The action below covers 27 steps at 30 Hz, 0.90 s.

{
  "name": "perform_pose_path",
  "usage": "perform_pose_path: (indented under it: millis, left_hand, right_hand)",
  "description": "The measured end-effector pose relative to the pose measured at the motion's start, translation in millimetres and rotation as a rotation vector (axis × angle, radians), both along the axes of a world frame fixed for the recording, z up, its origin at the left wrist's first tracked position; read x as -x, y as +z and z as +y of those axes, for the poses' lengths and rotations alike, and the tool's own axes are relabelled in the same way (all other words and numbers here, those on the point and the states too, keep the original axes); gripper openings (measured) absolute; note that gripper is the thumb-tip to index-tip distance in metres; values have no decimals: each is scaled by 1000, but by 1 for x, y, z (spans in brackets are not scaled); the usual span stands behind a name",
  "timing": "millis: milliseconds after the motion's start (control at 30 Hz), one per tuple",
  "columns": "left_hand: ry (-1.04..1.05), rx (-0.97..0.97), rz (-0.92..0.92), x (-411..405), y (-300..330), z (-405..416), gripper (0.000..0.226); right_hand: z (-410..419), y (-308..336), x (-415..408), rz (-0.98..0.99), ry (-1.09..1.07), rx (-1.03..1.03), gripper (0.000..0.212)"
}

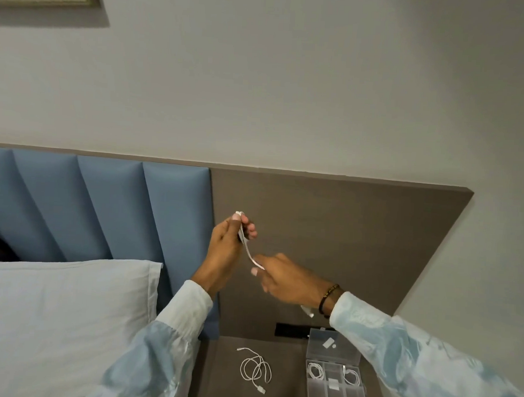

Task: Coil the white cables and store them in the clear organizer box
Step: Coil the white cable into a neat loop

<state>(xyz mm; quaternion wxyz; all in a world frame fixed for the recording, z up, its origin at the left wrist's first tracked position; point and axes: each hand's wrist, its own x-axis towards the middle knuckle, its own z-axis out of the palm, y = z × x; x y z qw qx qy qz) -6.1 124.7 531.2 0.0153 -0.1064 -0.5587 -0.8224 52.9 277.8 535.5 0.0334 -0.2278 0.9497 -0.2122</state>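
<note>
Pinching one white cable [248, 251] taut, left hand [227, 245] above, right hand [284, 279] below; even loops gathered toward the upper pinch would suit the organizer box [335, 381].

Dim, soft indoor light, a tilted wide-angle view bending edges, motion blur on the right hand [284, 279].

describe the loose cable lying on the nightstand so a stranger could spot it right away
Find the brown nightstand beside the bed. Left of the clear organizer box lies a loose white cable in untidy loops. Unlike the coiled cables in the box's compartments, it sits bare on the surface, untouched by either hand.
</note>
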Motion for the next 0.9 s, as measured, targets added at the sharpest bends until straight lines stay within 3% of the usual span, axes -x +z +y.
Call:
perform_pose_path:
  millis: [67,133,267,400,533,667,767,900]
  left_hand:
    - [50,250,117,-3,-10,1,36]
    - [-14,352,161,-7,-14,3,38]
    - [-208,366,-21,-15,-5,7,48]
    - [-264,458,-21,-20,-2,9,80]
    - [1,548,-18,-22,-11,16,92]
    - [286,557,-89,-23,-18,26,87]
    - [419,512,-124,-21,-18,29,71]
    - [321,473,8,-23,-12,26,66]
  right_hand:
    - [-1,16,1,117,-13,-3,19]
    - [3,33,5,256,-26,51,18]
    - [12,51,16,377,-63,175,14]
    - [17,44,23,223,-136,247,27]
    - [15,30,20,99,-136,344,13]
    - [14,25,23,62,-162,401,11]
    - [19,25,26,-19,-149,455,15]
    - [28,26,24,-153,-125,584,17]
